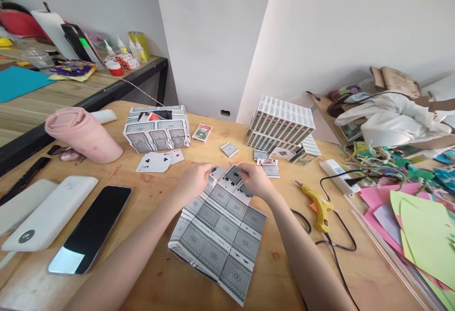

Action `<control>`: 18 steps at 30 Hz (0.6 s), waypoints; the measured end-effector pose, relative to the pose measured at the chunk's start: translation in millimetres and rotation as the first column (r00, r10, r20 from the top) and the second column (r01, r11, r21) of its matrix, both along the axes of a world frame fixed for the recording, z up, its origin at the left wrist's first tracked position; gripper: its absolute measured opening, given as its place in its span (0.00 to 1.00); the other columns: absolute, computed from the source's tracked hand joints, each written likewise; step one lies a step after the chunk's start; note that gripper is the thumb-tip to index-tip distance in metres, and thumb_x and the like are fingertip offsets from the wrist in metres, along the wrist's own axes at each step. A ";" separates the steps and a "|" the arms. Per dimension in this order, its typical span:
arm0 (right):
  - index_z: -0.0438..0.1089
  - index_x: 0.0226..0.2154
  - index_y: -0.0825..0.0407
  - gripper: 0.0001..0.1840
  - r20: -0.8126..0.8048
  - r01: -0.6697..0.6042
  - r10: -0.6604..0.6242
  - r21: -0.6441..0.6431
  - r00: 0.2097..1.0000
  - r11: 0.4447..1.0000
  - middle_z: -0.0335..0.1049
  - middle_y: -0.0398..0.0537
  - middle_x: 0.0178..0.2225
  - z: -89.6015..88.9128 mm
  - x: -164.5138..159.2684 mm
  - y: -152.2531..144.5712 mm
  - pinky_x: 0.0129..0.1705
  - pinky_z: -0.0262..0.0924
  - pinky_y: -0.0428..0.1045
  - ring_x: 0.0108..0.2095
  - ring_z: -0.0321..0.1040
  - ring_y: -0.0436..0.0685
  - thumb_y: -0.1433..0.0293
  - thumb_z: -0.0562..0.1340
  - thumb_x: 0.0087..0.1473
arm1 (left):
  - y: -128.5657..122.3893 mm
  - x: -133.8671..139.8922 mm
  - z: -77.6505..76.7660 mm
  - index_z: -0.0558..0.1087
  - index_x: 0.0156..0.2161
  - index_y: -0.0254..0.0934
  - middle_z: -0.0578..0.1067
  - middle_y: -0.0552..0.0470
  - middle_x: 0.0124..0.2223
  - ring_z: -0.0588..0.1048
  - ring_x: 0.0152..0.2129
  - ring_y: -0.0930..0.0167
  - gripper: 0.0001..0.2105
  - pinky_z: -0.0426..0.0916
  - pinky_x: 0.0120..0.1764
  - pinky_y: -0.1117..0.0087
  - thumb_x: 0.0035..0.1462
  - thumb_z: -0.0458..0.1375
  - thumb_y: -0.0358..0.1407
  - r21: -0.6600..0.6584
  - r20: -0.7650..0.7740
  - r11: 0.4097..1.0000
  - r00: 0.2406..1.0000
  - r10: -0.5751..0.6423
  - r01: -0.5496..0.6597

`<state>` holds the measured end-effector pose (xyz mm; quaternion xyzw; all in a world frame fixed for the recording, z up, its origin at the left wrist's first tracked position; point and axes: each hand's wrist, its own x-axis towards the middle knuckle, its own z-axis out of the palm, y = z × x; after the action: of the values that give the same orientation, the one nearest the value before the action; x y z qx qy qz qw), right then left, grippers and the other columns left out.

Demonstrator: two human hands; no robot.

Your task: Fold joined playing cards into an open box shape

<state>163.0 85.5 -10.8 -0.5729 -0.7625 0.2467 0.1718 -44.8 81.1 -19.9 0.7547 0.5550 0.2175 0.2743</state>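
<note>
A panel of joined playing cards (223, 223), grey patterned backs up, lies on the wooden table between my forearms. Its left side has a raised edge. My left hand (197, 181) is closed at the panel's far left corner, with fingertips pinching a playing card there. My right hand (255, 179) is closed on a playing card (232, 177) at the far edge, beside white card faces with black clubs. The undersides of the fingers are hidden. Just beyond my hands lie a loose card (229, 149) and several others.
A card-covered box (156, 135) and a pink tumbler (83, 134) stand at left, near a phone (92, 230) and a white power bank (53, 214). Stacked card packs (280, 126) stand at the back. At right are a yellow glue gun (320, 206), its cord and a power strip (339, 176).
</note>
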 end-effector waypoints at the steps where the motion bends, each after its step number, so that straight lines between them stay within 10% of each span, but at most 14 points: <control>1: 0.71 0.30 0.52 0.12 -0.004 -0.011 0.012 0.011 1.000 1.000 0.70 0.44 0.26 0.8 -0.1 -1.7 0.29 0.50 0.43 0.26 0.61 0.50 0.74 0.52 0.52 | -2.5 1.0 4.6 0.72 0.43 0.37 0.77 0.48 0.40 0.73 0.37 0.67 0.17 0.64 0.36 0.70 0.55 0.44 0.26 0.034 -0.038 0.999 0.999 -0.020 0.021; 18: 0.65 0.40 0.51 0.15 0.426 -0.182 0.104 0.147 0.899 0.972 0.73 0.48 0.34 -4.3 -17.6 -14.3 0.27 0.46 0.46 0.31 0.68 0.55 0.77 0.49 0.53 | -17.1 13.2 16.3 0.69 0.44 0.36 0.74 0.46 0.42 0.73 0.38 0.66 0.17 0.65 0.36 0.69 0.53 0.45 0.22 0.142 -0.350 0.983 0.935 -0.058 0.114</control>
<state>145.4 71.1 -15.1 -0.5361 -0.8411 0.0599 0.0391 -31.6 64.0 -3.6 0.8242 0.5415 0.1135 0.1207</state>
